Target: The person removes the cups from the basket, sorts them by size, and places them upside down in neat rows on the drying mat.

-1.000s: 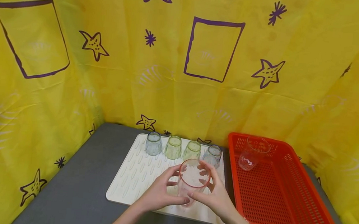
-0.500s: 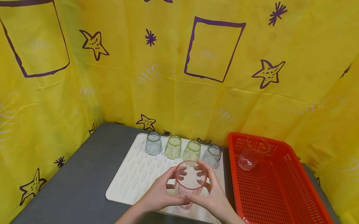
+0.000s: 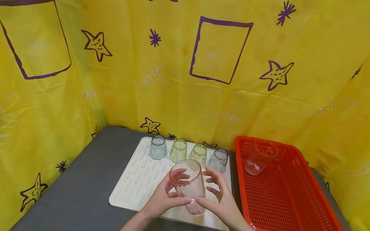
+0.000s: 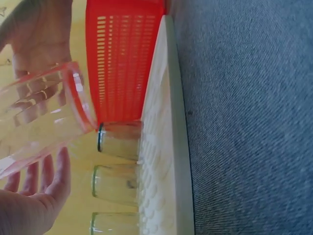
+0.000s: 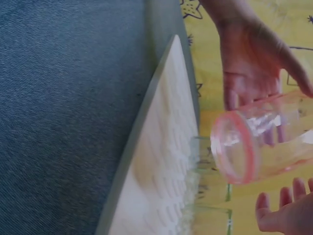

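A clear pink-tinted drinking glass (image 3: 194, 190) is held in the air above the front of a white ribbed drying mat (image 3: 136, 187), its rim leaning up and to the left. My left hand (image 3: 159, 203) grips it, fingers behind the wall and thumb low on the near side. My right hand (image 3: 226, 205) stays close on the other side: its thumb touches the lower part while the fingers are spread, apart from the wall. In the right wrist view, a gap shows between the right fingertips (image 5: 298, 188) and the glass (image 5: 237, 147).
Along the mat's back edge stand small tumblers: a blue one (image 3: 158, 150), two green ones (image 3: 178, 154) and another blue one (image 3: 219, 159). A red perforated basket (image 3: 246, 207) at the right holds one clear glass (image 3: 256, 163). A yellow patterned curtain (image 3: 172, 103) encloses the grey table (image 3: 80, 191).
The glass stood nearly upright between both hands; now its rim has tipped to the left. My right fingers have come away from its side, while my left hand keeps hold.
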